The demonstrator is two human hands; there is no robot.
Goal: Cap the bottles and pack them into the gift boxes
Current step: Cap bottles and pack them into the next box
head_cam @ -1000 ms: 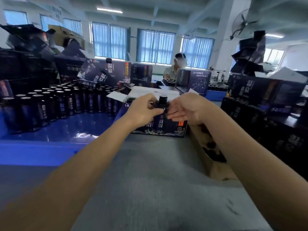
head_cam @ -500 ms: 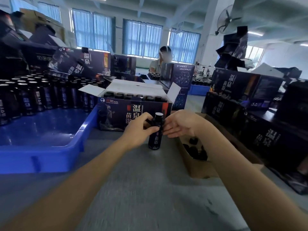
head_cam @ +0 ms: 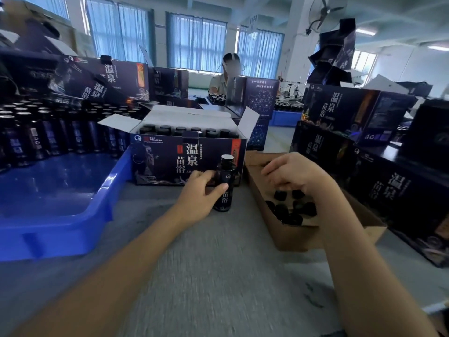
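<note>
A small dark bottle [head_cam: 225, 183] with a black cap stands upright on the grey table, and my left hand [head_cam: 199, 193] grips its body. Just behind it stands an open dark gift box [head_cam: 165, 159], white flaps up, with several capped bottles inside. My right hand [head_cam: 290, 175] hovers, fingers loosely curled, over a brown cardboard box [head_cam: 298, 235] that holds several loose black caps [head_cam: 289, 210]. Whether those fingers hold a cap is hidden.
A blue plastic tray [head_cam: 56, 222] on the left carries rows of dark bottles [head_cam: 48, 135] along its far side. Stacks of closed dark gift boxes [head_cam: 379, 181] crowd the right edge and the back. Another person sits at the far table.
My right hand has left the bottle's cap and moved right, over the cardboard box of caps. The bottle stays upright on the table in my left hand. The view has tilted down.
</note>
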